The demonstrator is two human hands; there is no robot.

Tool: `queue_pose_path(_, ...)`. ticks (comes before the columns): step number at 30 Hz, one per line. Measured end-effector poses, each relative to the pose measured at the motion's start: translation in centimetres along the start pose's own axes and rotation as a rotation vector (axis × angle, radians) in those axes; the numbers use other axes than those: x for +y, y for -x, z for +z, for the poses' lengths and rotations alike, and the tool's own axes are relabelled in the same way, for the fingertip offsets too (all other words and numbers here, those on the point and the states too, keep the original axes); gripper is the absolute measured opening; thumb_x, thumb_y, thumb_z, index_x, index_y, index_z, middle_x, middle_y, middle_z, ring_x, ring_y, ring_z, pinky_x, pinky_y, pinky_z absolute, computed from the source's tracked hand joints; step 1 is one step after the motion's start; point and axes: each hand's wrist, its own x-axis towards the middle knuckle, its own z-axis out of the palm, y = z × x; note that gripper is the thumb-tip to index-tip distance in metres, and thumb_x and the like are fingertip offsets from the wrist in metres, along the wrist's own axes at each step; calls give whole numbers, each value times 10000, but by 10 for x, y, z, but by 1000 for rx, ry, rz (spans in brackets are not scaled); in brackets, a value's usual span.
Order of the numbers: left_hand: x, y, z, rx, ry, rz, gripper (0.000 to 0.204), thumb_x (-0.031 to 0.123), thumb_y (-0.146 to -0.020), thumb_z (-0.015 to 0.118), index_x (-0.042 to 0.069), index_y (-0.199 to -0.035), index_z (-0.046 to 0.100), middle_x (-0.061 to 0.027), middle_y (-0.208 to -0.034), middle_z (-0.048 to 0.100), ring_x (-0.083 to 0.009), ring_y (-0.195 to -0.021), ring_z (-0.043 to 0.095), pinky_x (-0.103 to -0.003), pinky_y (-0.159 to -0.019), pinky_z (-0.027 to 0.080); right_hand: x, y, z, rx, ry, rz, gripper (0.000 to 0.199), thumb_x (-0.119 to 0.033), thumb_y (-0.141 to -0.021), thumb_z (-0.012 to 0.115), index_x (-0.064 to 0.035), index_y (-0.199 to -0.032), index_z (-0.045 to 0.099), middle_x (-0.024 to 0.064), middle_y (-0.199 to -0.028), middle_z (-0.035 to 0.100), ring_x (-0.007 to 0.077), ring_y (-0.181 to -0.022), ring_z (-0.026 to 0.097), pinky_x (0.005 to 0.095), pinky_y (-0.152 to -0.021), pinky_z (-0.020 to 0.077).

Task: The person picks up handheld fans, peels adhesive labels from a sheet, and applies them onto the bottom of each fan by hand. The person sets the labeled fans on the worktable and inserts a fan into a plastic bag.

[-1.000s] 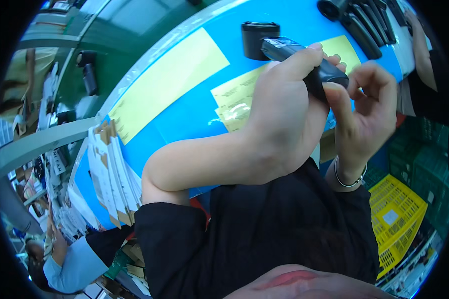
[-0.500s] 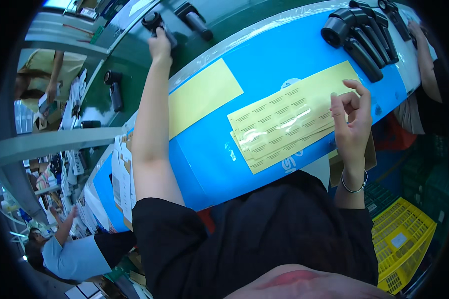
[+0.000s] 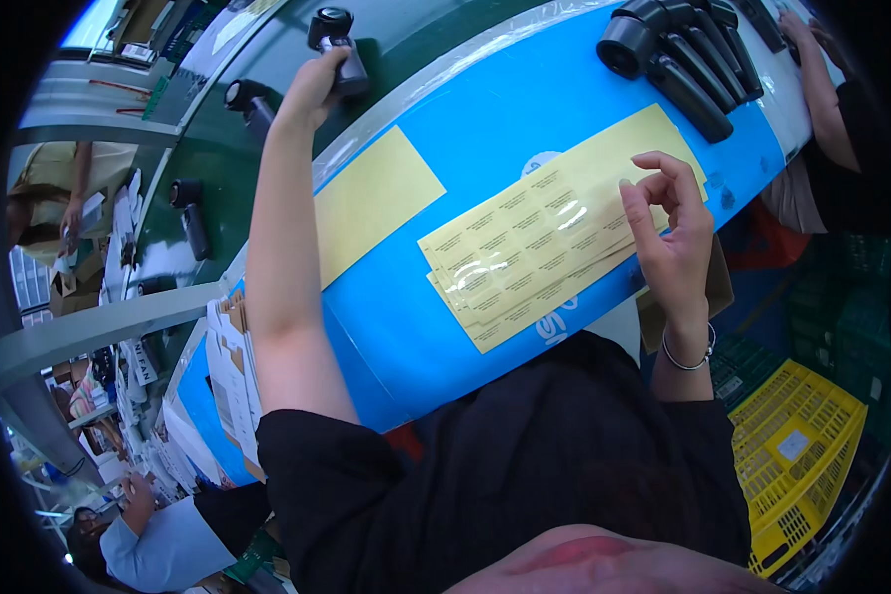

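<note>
At the far side, on a green surface, my left hand point(image 3: 315, 87) is closed at the handle of a dark hair-dryer-shaped device point(image 3: 350, 73) with a round head. A similar device point(image 3: 251, 107) lies just left of the hand. My right hand point(image 3: 671, 223) hovers over the right end of stacked yellow label sheets point(image 3: 525, 247), fingers half bent, thumb and forefinger apart, with nothing visible between them. Another yellow sheet point(image 3: 386, 198) rests on the blue board point(image 3: 386, 337) beside my left forearm, which hides part of it.
Several dark devices point(image 3: 678, 64) are grouped at the board's far right, near another person's arm point(image 3: 824, 94). Another device point(image 3: 190, 218) is farther left on the green surface. A yellow plastic crate point(image 3: 797, 445) stands at lower right; a grey rail point(image 3: 99, 322) crosses the left side.
My left hand has let go of one device, now to its left, and taken hold of the neighbouring one. The whole view has shifted; my right hand keeps its pose over the sheets.
</note>
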Motion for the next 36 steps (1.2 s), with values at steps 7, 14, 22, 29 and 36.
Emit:
queue_pose_path(7, 26, 138, 113, -596, 699, 119, 437, 183, -928, 541, -149, -1178, 407, -200, -988, 562, -244, -947, 589, -360, -907, 505, 8, -4, -3, 0, 126, -1, 143, -32, -837, 613, -25, -980, 615, 56, -756, 574, 116, -644, 540, 238, -582, 443)
queue_pose_path(14, -13, 187, 172, -590, 516, 131, 326, 199, -934, 560, -18, -1142, 433, -125, -909, 590, -184, -881, 608, -319, -811, 509, 8, 10, -7, -108, 329, 33, 91, -32, -813, 636, -12, -898, 661, 93, -826, 607, 199, -692, 585, 287, -606, 475)
queue_pose_path(22, -24, 186, 178, -588, 497, 192, 316, 179, -940, 555, 12, -1155, 395, -124, -958, 555, -186, -904, 598, -340, -830, 511, 19, 20, -4, -18, 437, -79, 79, -30, -735, 692, -1, -806, 675, 92, -779, 623, 244, -734, 588, 330, -668, 479)
queue_pose_path(29, -25, 186, 177, -556, 483, 175, 314, 173, -937, 559, 22, -1158, 396, -117, -963, 554, -185, -908, 599, -344, -834, 513, 16, 20, 5, -25, 535, -80, 68, -25, -725, 685, -8, -780, 648, 98, -777, 608, 262, -777, 570, 355, -686, 468)
queue_pose_path(36, -23, 184, 176, -618, 455, 209, 327, 153, -928, 570, 25, -1167, 387, -113, -1006, 535, -188, -912, 601, -353, -832, 509, 12, 22, 13, -60, 685, -79, 117, -23, -805, 603, -19, -915, 562, 119, -873, 552, 298, -857, 520, 371, -753, 445)
